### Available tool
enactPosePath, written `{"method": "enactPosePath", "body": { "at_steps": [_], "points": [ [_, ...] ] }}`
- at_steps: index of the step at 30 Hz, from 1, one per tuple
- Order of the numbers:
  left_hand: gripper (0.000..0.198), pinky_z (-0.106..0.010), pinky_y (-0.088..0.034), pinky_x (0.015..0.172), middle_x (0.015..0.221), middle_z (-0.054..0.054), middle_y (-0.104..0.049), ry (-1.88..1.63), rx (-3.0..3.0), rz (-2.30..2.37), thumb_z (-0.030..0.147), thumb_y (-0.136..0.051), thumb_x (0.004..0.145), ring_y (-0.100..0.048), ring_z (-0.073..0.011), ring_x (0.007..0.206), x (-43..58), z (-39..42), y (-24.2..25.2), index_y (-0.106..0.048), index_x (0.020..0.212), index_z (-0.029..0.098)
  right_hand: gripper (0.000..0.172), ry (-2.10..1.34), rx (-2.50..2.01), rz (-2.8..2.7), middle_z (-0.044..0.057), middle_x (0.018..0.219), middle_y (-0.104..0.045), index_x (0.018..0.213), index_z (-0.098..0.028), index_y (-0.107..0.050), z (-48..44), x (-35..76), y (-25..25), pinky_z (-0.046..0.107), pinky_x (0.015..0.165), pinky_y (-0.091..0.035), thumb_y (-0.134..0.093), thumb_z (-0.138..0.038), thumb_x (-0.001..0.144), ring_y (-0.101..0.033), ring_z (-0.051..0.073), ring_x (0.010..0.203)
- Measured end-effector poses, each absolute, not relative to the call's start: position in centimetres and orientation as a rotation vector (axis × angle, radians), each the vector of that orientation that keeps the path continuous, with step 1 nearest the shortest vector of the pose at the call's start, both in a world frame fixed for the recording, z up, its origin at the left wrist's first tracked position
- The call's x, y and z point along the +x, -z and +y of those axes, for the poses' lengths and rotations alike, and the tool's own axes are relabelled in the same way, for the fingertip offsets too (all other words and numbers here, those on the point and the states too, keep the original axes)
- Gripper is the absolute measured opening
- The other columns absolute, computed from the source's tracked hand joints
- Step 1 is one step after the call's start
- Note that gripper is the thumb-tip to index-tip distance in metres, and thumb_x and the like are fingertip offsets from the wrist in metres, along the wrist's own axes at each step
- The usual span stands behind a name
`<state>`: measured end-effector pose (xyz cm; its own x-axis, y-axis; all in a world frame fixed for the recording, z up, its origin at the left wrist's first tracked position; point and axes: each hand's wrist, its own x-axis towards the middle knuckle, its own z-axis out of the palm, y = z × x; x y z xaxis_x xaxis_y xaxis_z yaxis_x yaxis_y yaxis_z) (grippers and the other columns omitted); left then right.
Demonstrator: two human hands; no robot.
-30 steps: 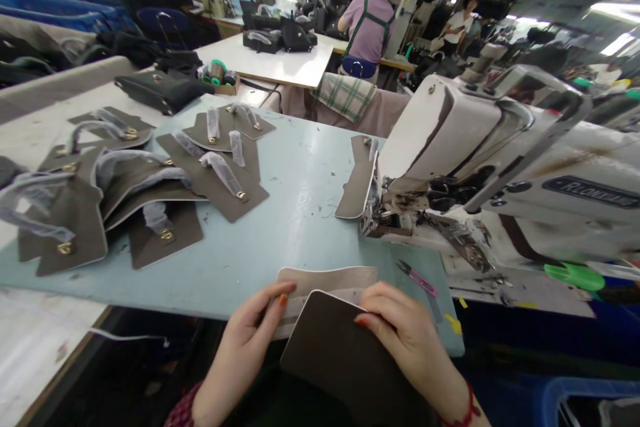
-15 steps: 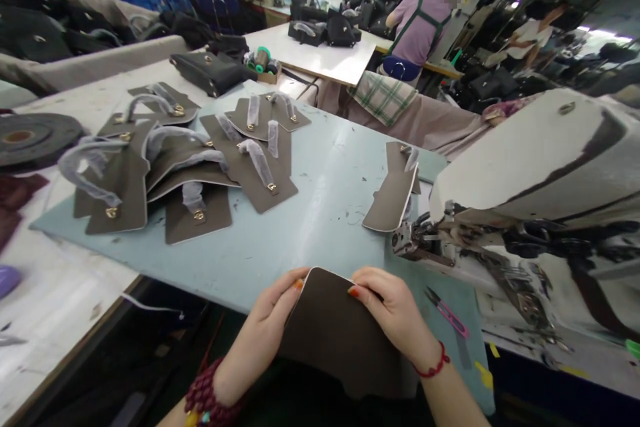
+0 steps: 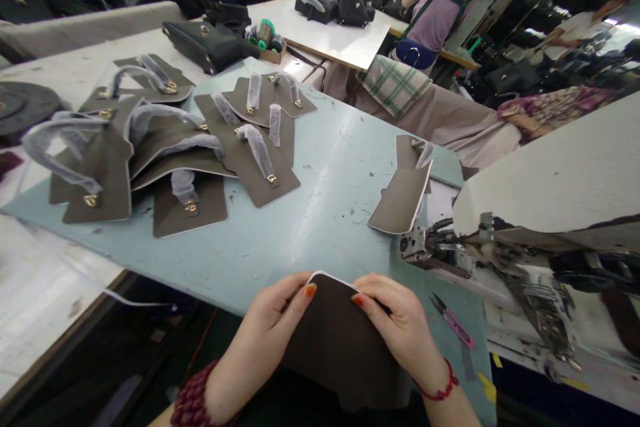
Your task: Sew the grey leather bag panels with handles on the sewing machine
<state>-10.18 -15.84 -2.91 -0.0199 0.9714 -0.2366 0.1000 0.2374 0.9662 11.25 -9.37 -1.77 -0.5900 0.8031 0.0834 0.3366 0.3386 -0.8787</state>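
As the hands closed in on the work, the pale backing strip that had shown earlier behind the dark panel [image 3: 340,340] dropped out of sight, and the head view showed only the panel's rounded, white-edged top corner. The panel stood tilted up just above the near edge of the pale blue-green work table [image 3: 320,227], its lower part hanging down toward the person's lap. The left hand [image 3: 265,340] and right hand [image 3: 400,327] gripped it from either side, close together but not touching, with the fingers curled over its edges and pressed against its face. Each seemed to pinch the panel, though the thumbs were hidden behind it, so I could not tell exactly how. Both forearms angled inward from the bottom of the view, a dark red beaded bracelet [image 3: 193,397] on the left wrist and a thin red cord [image 3: 440,390] on the right.

Beyond the left hand, taupe panels with gold clasps [image 3: 255,173] and wrapped straps lay overlapping on the table. Ahead of the right hand, another taupe panel [image 3: 400,203] lay against the sewing machine's presser foot [image 3: 430,247]. Pink-handled thread snips [image 3: 453,323] lay just beyond the right hand.
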Motion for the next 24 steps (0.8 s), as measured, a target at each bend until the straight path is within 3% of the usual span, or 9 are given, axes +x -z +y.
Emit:
{"method": "enactPosePath", "body": {
  "at_steps": [7, 16, 24],
  "points": [
    [0.035, -0.022, -0.049, 0.072, 0.092, -0.001, -0.073, -1.012, 1.087, 1.438, 0.048, -0.048, 0.096, -0.065, -0.0157, 0.083, -9.5, -16.1, 3.3, -0.071, 0.104, 0.023, 0.017, -1.159, -1.024, -2.069, 0.005, 0.088, -0.070, 0.088, -0.019, -0.071, -10.0, 11.3, 1.8, 0.026, 0.076, -0.049, -0.056, -0.019, 0.098, -0.065, 0.017, 0.083],
    [0.036, -0.023, -0.044, 0.060, 0.071, 0.001, -0.064, -0.983, 1.118, 1.509, 0.048, -0.047, 0.095, -0.057, -0.0146, 0.065, -9.5, -16.0, 2.5, -0.064, 0.079, 0.022, 0.017, -1.140, -1.063, -2.044, 0.006, 0.091, -0.069, 0.090, -0.020, -0.071, -10.5, 11.3, 2.1, 0.027, 0.076, -0.049, -0.056, -0.019, 0.097, -0.065, 0.018, 0.085],
    [0.037, -0.024, -0.042, 0.059, 0.068, 0.002, -0.059, -0.883, 1.184, 1.496, 0.050, -0.043, 0.097, -0.054, -0.0142, 0.064, -10.1, -16.1, 2.3, -0.060, 0.079, 0.022, 0.018, -1.138, -1.088, -2.050, 0.006, 0.093, -0.070, 0.092, -0.021, -0.072, -11.0, 11.1, 2.4, 0.027, 0.077, -0.048, -0.056, -0.020, 0.098, -0.065, 0.018, 0.086]
  ]
}}
